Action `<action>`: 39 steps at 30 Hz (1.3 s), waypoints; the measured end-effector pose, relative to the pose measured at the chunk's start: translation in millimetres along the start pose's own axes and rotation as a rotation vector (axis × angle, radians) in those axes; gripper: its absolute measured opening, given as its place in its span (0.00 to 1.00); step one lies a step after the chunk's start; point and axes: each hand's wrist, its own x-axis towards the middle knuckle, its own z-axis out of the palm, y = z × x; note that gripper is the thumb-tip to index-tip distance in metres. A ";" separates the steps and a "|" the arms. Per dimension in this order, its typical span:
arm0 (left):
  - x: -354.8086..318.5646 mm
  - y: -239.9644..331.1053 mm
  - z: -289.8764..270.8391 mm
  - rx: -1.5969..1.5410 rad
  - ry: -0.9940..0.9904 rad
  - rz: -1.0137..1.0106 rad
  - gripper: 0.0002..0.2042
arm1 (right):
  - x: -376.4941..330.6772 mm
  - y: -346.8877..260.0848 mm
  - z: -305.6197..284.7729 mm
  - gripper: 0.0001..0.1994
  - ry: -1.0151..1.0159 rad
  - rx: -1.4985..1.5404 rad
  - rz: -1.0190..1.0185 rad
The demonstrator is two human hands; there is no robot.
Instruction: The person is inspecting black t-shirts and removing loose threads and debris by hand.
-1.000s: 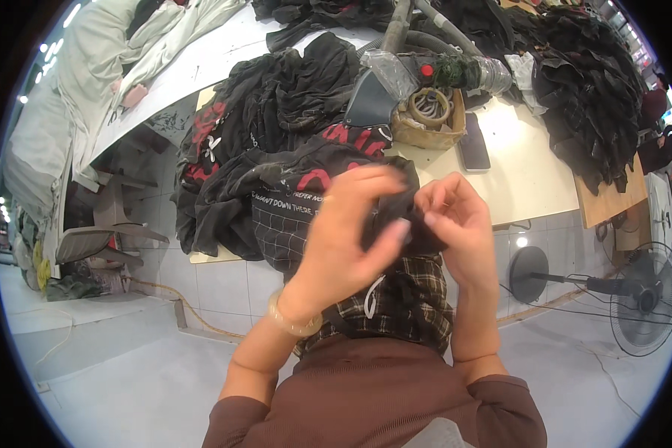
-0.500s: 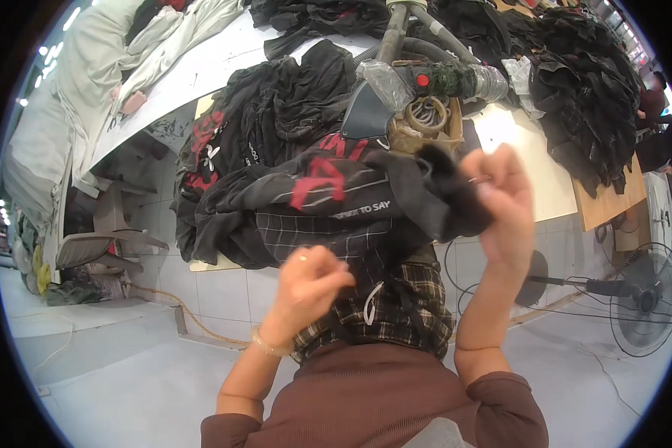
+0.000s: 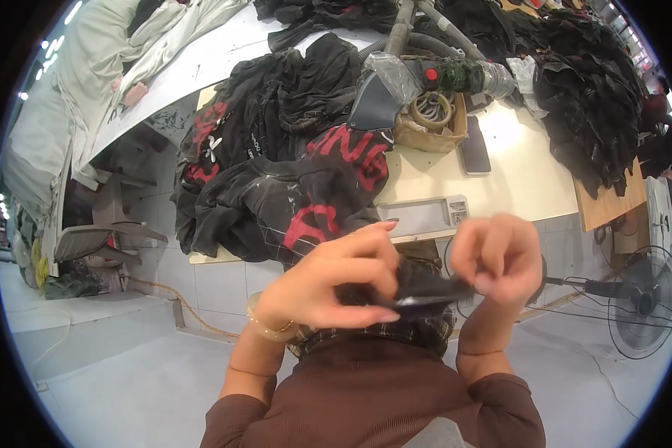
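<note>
In front of my body, my right hand pinches one end of a piece of black cloth, which is smeared by motion. Beside the other end is my left hand, with thumb and fingers spread apart and curved; a bracelet is on its wrist. Just beyond my left hand a black garment with red print and a thin white grid lies crumpled on the table's near edge. Part of it is hidden behind my fingers. I cannot tell whether the cloth piece is joined to that garment.
Several dark garments are heaped behind. A cardboard box holds rolls of tape, with a dark phone beside it. An inset panel lies in the tabletop's near edge. A fan stands at right, a chair at left.
My right hand has come down and nearer with black cloth. My left hand has moved right and its fingers have spread. The printed garment has dropped back leftward, uncovering the tabletop and phone.
</note>
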 end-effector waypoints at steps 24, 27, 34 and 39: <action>2.4 -58.5 -30.4 0.564 0.606 -0.204 0.16 | 59.6 102.3 -33.7 0.12 0.487 -0.569 0.002; 3.2 -61.8 -31.7 0.668 0.667 -0.188 0.16 | 67.0 108.5 -25.9 0.11 0.559 -0.615 -0.114; 16.0 -68.4 -33.4 0.976 0.672 -0.078 0.14 | 82.2 118.5 -12.7 0.12 0.616 -0.677 -0.126; 15.0 -86.6 -33.8 0.392 0.750 -0.147 0.08 | 88.0 121.0 -9.5 0.13 0.712 -0.794 -0.181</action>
